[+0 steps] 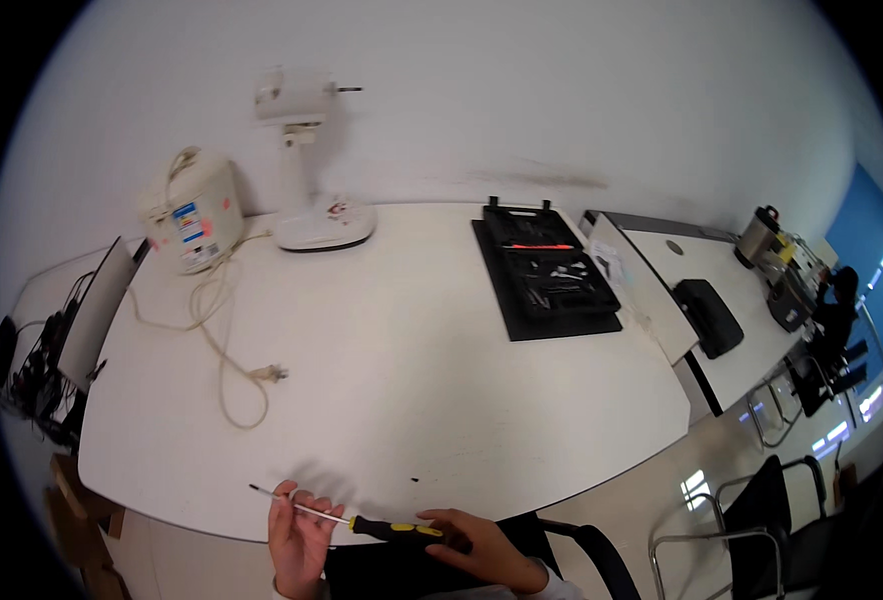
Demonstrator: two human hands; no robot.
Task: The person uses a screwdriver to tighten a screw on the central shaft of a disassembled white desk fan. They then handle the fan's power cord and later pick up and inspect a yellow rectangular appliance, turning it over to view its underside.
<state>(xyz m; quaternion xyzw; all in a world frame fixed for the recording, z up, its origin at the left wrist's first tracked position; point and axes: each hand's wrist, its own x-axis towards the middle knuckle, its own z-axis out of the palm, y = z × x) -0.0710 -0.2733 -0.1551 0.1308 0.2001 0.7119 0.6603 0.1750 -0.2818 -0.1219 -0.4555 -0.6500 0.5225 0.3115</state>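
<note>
At the bottom centre of the frame, by the near table edge, gripping a screwdriver [394, 529] from two sides: pinching its slim, shiny metal shaft between thumb and fingers of the left hand [304, 535], and curled around the end of its moulded black-and-yellow handle with the right hand [482, 547]. Pointing its dark tip up and to the left. Just right of there, a curved black chair armrest [602, 553]. Beyond, across the middle of the frame, a smooth white tabletop [392, 370] with rounded corners and one small dark speck [415, 480]. At centre left, in the way on that side, a loosely looped cream cord [224, 352] with a pronged plug [271, 374]. Right of centre, an open black plastic tool case [560, 291], with metal pieces inside, on a flat black sheet [497, 290]. At upper left, a white appliance [297, 170] with oval base, upright neck, barrel-shaped head and thin dark shaft; beside it, a rounded cream rice cooker [224, 195] with pinkish patches and a blue-and-white label [190, 222], too small to read. Behind, a pale wall [522, 90] with a grey smear. At right, on a second table [662, 249], a black case [710, 318] and a metal flask [758, 238]; near the right rim, a person [840, 305] in dark clothing.
</note>
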